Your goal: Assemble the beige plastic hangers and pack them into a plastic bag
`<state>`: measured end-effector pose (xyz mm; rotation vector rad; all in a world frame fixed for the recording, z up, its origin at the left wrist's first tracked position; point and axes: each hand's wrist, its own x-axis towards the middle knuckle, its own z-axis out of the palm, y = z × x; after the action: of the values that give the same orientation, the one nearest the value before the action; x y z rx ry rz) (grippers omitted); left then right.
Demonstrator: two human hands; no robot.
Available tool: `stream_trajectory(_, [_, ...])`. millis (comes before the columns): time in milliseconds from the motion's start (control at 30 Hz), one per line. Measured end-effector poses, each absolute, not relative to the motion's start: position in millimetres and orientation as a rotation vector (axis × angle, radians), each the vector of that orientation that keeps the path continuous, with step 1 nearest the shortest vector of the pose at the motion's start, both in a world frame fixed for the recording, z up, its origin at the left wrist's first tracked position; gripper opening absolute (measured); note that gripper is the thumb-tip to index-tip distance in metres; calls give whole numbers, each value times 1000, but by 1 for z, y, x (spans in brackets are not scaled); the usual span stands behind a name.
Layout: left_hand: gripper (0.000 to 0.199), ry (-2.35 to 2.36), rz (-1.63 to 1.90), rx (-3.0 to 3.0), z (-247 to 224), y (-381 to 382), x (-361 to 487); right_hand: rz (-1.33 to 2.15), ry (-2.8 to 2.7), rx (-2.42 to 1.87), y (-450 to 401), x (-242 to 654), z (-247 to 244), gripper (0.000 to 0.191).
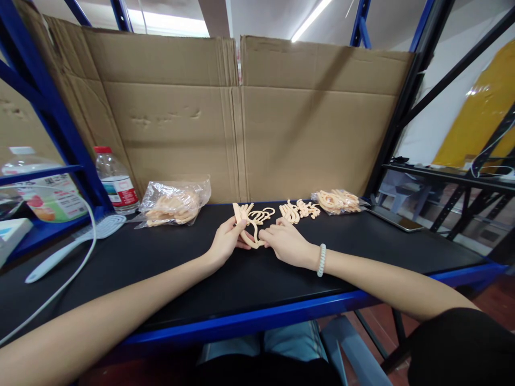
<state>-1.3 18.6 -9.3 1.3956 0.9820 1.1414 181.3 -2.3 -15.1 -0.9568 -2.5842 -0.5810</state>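
Near the middle of the black tabletop, a curved pale beige piece [252, 243] with a bent outline is held between both hands. My left hand [222, 244] is closed round its left side, thumb on top. From the right, my right hand [290, 245] has its fingers closed at the piece's other end; the fingertips are partly hidden. Just behind the hands lie loose beige strips and curved pieces [261, 214]. A second group of wavy and knobbly beige pieces [290, 213] sits behind my right hand. Their material is hard to tell.
Clear bags of beige pieces lie at the back left [175, 202] and back right [337, 201]. A phone-like flat device [396, 220] rests at right. At left are a red-capped bottle [116, 182], a pale fly swatter [80, 244] and a white cable [89, 252]. Cardboard [173, 118] walls the back.
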Motion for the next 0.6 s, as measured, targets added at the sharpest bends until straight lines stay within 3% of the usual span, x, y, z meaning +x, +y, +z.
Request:
stream_trajectory(233, [15, 1028, 1152, 1215, -7, 20, -2, -998, -2435, -620, 0, 183, -7, 26])
stream_trajectory(600, [15, 1017, 1103, 1253, -4, 18, -2, -707, -2152, -799, 37, 230, 17, 22])
